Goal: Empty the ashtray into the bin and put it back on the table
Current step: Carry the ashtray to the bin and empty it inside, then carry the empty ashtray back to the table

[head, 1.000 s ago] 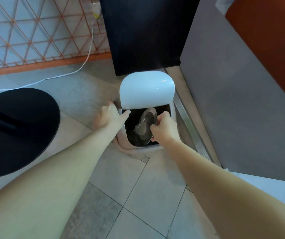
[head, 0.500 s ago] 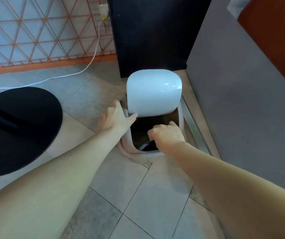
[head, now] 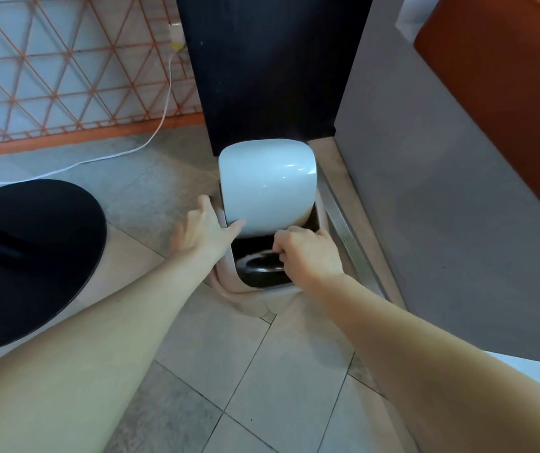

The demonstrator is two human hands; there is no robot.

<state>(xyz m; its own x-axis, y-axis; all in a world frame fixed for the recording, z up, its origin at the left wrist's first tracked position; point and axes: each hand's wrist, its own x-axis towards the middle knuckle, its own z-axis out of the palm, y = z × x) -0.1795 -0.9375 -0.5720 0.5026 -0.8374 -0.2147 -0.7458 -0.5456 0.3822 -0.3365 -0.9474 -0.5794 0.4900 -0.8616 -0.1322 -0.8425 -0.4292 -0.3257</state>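
Observation:
A small pale pink bin (head: 226, 282) stands on the tiled floor, its white lid (head: 267, 184) tilted up. My left hand (head: 201, 228) holds the lid's lower left edge, thumb under it. My right hand (head: 308, 253) is closed on the rim of a round metal ashtray (head: 260, 263), which is turned over inside the bin's dark opening. Most of the ashtray is hidden by my hand and the lid.
A black round base or tabletop (head: 30, 256) sits at the left. A tall black panel (head: 268, 67) stands behind the bin, a grey wall (head: 441, 191) to its right. A white cable (head: 161, 119) runs along the floor by an orange lattice (head: 66, 67).
The ashtray went from tilted on edge with ash falling to turned over low in the bin. My right hand rolled over on top of it. The lid has come down a little.

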